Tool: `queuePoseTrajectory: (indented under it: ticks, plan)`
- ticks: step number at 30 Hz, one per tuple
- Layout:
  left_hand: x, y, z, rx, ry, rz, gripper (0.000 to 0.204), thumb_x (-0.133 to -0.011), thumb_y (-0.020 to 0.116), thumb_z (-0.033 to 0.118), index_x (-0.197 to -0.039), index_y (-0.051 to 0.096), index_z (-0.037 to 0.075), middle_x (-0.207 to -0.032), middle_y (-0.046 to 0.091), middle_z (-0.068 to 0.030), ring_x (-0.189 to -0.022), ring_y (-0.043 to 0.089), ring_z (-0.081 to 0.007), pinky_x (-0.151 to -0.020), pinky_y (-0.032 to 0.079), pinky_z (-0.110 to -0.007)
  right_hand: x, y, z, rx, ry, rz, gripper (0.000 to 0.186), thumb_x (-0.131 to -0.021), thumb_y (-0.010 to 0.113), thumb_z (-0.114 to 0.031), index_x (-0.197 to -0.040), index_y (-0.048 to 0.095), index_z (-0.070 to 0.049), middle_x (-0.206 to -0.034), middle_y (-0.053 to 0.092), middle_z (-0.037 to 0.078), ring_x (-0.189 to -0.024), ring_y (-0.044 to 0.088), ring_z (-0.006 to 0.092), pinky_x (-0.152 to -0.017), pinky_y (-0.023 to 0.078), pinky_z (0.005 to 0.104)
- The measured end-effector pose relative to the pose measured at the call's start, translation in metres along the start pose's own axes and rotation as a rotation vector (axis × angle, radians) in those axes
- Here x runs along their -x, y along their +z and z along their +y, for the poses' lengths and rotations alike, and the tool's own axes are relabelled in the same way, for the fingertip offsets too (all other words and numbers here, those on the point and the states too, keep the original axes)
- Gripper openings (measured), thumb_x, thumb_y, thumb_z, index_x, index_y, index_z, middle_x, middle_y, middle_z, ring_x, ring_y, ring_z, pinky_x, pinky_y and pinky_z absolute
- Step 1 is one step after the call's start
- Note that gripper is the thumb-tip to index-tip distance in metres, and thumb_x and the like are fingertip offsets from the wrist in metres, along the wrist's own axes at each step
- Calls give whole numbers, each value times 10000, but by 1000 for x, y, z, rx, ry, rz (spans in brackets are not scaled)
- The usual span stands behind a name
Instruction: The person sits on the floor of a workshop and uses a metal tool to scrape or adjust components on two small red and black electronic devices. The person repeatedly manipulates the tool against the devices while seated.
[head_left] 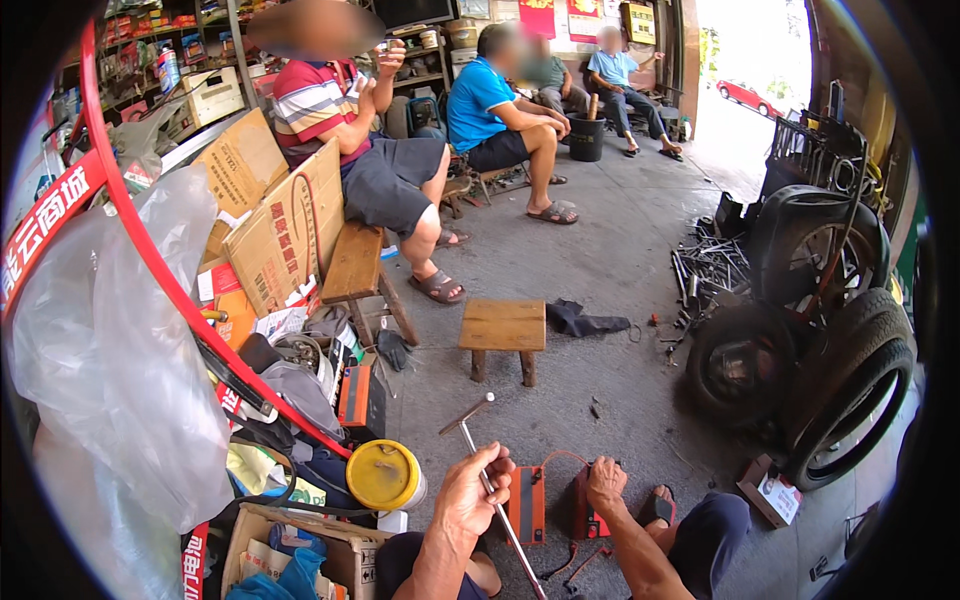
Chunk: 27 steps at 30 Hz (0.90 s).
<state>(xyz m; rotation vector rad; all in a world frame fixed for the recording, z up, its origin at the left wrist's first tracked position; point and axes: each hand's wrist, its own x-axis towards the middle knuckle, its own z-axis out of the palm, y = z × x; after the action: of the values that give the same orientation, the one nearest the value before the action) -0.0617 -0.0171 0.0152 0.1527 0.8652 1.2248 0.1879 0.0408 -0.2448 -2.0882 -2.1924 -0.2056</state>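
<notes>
Here, at six o'clock in the view, the left hand (472, 492) has its fingers clamped on the shaft of a metal T-handled wrench (519, 548), which slants from eleven toward five o'clock. The right hand (606, 483), at five o'clock, curls its fingers at the top of a red battery (586, 508), though I cannot tell whether they grip it. An orange battery (525, 507) stands between the hands.

We record two cases (526, 508) on the floor (620, 270), a stool (503, 325) beyond them. Left, we enter a bucket (383, 475); right, tyres (838, 345).
</notes>
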Motion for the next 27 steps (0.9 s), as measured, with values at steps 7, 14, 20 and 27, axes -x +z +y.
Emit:
queuePoseTrajectory:
  ticks: [7, 14, 20, 27]
  plan:
    - [-4, -4, 1, 56, -20, -16, 164, -920, 633, 193, -888, 630, 33, -746, 637, -80, -583, 573, -133, -419, 380, -232, -5, -29, -2, -219, 107, -301, 204, -865, 564, -222, -957, 599, -43, -980, 641, 191, -949, 637, 347, -779, 519, 449]
    - [-3, 0, 1, 45, 2, -15, 164, -930, 615, 195, -905, 610, 33, -743, 621, -72, -576, 551, -126, -430, 373, -228, 6, 4, 7, 64, -180, 160, 29, -747, 606, -138, -762, 589, -120, -752, 541, 62, -683, 533, 200, -536, 433, 351]
    - [-3, -2, 1, 44, 14, -17, 166, -936, 603, 191, -895, 618, 30, -751, 633, -76, -577, 559, -126, -420, 374, -228, -8, -15, 1, -66, -161, -240, 197, -838, 590, -162, -940, 631, 1, -925, 649, 189, -900, 660, 327, -725, 544, 431]
    - [0, -7, 2, -9, 2, -19, 187, -925, 623, 238, -903, 623, 52, -764, 612, -54, -606, 529, -131, -464, 358, -249, -21, -5, -4, 7, -63, -420, 224, -849, 563, -219, -887, 690, -39, -902, 696, 181, -867, 694, 299, -707, 551, 404]
